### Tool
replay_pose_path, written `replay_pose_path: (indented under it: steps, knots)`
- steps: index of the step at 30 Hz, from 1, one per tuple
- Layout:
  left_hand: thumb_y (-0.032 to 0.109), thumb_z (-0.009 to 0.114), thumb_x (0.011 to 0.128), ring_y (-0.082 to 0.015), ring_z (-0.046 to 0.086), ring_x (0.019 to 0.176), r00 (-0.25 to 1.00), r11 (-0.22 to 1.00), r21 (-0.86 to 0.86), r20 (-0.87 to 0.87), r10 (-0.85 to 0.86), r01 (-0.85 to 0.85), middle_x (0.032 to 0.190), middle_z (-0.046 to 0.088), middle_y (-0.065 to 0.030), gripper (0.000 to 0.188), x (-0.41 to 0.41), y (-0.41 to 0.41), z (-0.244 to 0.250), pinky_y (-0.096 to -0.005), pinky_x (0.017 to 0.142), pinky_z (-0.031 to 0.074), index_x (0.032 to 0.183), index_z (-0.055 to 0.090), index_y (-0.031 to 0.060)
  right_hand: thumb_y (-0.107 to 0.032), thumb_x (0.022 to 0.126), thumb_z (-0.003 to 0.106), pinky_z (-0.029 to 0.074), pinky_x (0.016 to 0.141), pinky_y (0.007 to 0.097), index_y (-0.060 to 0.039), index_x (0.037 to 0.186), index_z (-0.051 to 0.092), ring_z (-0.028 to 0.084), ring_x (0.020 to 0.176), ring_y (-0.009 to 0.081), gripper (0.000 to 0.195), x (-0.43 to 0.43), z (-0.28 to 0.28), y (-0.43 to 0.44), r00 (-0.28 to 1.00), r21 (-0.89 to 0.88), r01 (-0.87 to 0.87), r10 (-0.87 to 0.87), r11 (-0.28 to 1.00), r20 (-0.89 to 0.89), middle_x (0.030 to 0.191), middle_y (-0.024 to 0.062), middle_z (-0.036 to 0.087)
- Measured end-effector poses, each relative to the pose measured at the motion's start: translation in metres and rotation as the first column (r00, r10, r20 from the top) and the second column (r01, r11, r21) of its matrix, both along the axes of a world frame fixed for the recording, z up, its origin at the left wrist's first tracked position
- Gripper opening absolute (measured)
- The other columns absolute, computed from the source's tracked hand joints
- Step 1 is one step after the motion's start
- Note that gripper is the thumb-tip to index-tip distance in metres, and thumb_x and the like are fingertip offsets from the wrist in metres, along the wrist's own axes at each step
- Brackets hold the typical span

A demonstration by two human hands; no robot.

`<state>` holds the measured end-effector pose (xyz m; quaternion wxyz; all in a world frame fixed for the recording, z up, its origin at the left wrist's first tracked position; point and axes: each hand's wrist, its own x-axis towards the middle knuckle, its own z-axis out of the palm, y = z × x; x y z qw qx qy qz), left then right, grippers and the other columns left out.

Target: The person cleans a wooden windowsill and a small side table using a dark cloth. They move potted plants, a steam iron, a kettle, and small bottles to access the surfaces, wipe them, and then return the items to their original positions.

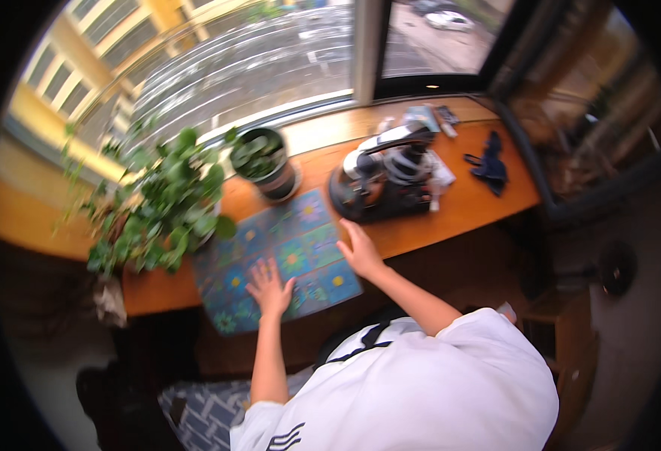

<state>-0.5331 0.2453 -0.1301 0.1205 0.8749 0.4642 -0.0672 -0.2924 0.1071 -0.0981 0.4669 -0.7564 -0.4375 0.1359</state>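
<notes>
A blue placemat (308,235) with flower patterns lies on the wooden counter, its front part reaching over the edge. My left hand (269,288) is spread over the front half of the mat, palm down, with nothing in it. By the mat's right edge is my right hand (360,252), thumb and fingers apart and holding nothing. Whether it touches the mat or hovers just above is hard to tell. Just beyond its fingertips stands an electric kettle (358,169) on a dark base, blurred.
Left of the mat spreads a leafy green plant (167,208); behind it stands a potted plant (263,163). A dark blue cloth item (489,166) and small packets (421,117) lie on the wooden counter (477,211) at right. A window (251,62) runs along the back.
</notes>
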Motion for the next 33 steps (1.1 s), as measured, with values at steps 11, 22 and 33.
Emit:
replay_pose_path:
  steps: [11,22,33]
  knots:
    - [0.043,0.068,0.083,-0.0388,0.015,0.145,0.996,0.996,-0.054,0.045,0.072,-0.070,0.159,0.016,-0.0140,0.085,0.017,0.000,0.001,-0.0642,0.110,0.019,0.151,0.025,0.0142,-0.026,0.080,0.068,0.030,0.110,0.0513,-0.0068,0.145,0.035,0.031,0.137,0.0407,0.075,0.370,-0.001,-0.192,0.444,0.018,0.846,-0.723,0.533,0.528,0.146,0.0224,0.038]
    - [0.053,0.064,0.083,-0.0382,0.013,0.146,0.980,0.981,-0.012,-0.041,0.195,-0.196,0.161,0.010,-0.0134,0.092,0.040,-0.011,0.006,-0.0608,0.112,0.019,0.154,0.017,0.0190,-0.023,0.093,0.061,0.036,0.107,0.0418,-0.0037,0.133,0.054,0.046,0.128,0.0381,0.045,0.418,-0.085,-0.235,0.566,0.013,0.744,-0.639,0.668,0.521,0.139,0.0222,0.049]
    - [0.048,0.063,0.086,-0.0405,0.036,0.133,0.994,1.000,-0.008,0.108,-0.003,0.004,0.150,0.035,-0.0176,0.068,0.014,0.009,0.034,-0.0528,0.105,0.033,0.143,0.045,0.0155,-0.023,0.096,0.054,0.045,0.100,0.0469,0.0075,0.128,0.049,0.056,0.117,0.0435,0.045,0.185,0.101,-0.173,0.466,0.482,0.279,-0.556,0.831,0.689,0.127,0.0288,0.056]
